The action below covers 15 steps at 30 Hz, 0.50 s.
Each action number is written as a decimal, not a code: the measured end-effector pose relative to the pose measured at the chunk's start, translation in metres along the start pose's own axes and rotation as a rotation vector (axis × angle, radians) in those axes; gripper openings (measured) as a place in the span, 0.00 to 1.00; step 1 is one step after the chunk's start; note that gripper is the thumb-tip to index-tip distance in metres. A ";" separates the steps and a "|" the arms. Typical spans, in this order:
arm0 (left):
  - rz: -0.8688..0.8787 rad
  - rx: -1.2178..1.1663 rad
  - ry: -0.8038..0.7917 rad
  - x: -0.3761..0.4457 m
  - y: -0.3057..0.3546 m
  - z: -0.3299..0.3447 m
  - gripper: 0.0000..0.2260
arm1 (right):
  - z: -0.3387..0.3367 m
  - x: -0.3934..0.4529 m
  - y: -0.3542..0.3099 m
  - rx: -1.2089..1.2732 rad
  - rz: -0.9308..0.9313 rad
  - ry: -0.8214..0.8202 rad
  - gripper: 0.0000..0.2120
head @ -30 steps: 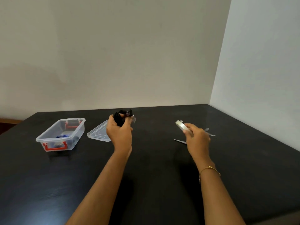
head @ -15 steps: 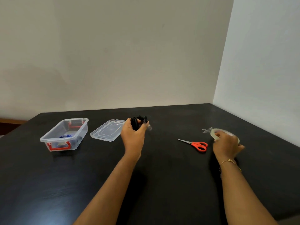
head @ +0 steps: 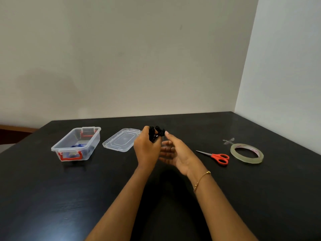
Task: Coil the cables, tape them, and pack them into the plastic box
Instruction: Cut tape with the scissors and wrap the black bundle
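My left hand (head: 146,148) is closed around a coiled black cable (head: 155,133), held up above the middle of the black table (head: 52,197). My right hand (head: 175,150) is beside it, palm up and fingers spread, its fingertips close to the coil. A clear plastic box (head: 76,144) with red latches stands at the left with a blue cable (head: 79,146) inside. Its clear lid (head: 121,142) lies flat between the box and my left hand. A roll of clear tape (head: 246,153) lies flat at the right, with a loose tape end behind it.
Red-handled scissors (head: 215,156) lie on the table between my right hand and the tape roll, blades pointing left. Walls rise behind the table and along its right side.
My right hand set the tape roll down on the table at the right and came back left, open, next to the coil. My left hand kept hold of the black cable.
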<state>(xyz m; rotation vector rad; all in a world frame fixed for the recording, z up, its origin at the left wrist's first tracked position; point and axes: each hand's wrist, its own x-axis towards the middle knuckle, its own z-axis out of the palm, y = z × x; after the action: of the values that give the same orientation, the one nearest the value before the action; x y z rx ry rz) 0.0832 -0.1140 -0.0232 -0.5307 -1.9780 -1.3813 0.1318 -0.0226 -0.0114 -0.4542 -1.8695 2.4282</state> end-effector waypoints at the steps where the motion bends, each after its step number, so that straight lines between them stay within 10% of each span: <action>1: -0.017 -0.007 0.007 0.001 -0.001 -0.001 0.06 | 0.002 0.003 0.002 0.065 0.010 -0.027 0.17; 15: -0.771 -0.556 -0.106 0.010 -0.007 -0.003 0.10 | 0.001 0.004 0.009 -0.265 -0.228 0.285 0.05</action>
<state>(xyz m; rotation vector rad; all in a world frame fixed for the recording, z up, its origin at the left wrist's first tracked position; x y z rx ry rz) 0.0725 -0.1198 -0.0193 -0.0457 -1.9500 -2.4530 0.1289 -0.0247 -0.0209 -0.5332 -1.9951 1.8736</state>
